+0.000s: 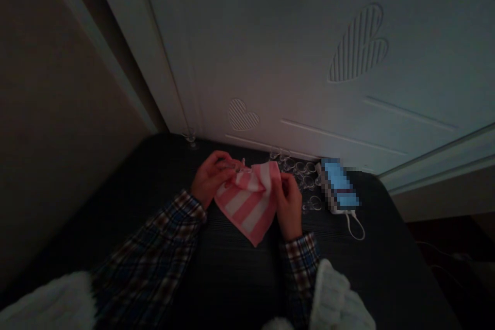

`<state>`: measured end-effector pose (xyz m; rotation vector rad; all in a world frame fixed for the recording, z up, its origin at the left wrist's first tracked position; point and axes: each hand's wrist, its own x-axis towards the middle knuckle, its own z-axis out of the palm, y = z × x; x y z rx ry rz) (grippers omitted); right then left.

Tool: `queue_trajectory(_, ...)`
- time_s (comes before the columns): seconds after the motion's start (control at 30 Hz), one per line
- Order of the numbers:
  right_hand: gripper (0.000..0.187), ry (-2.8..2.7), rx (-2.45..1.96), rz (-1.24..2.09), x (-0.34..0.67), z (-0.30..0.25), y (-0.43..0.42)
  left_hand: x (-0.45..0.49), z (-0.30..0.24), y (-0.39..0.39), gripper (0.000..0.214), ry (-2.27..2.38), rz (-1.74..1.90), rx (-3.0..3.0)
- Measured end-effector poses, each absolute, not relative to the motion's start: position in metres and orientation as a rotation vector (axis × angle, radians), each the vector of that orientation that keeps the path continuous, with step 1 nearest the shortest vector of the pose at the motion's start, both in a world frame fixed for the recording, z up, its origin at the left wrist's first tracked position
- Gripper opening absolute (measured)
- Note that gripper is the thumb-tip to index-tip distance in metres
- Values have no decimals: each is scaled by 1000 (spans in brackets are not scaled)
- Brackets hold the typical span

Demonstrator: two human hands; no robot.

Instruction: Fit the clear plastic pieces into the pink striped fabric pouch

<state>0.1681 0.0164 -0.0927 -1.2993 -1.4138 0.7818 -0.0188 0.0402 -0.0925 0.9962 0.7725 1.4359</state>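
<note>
You face a white panelled door (270, 36) from 12 to 2 o'clock. It carries a small ribbed heart (242, 114) at 12 and a larger one (359, 44) at 1. A beige wall (46, 113) stands at 9. The dark surface (116, 201) lies below. Lighting is dim.

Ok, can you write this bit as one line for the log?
left hand: grips striped cloth top edge | right hand: grips its right edge | cloth: over dark surface | nearby: clear plastic pieces, phone
</note>
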Motion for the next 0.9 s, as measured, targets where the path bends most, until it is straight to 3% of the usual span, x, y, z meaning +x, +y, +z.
queue_trajectory(0.27,18,-1277,-1204,816,166,-87,15,-12,-94,38,33,789,1171,1236)
queue_trajectory(0.43,12,-1352,-1114,863,165,-83,13,-12,-100,42,35,816,1234,1293)
queue_trajectory(0.9,24,-1421,-1170,910,161,-90,14,-8,-99,38,34,798,1309,1280)
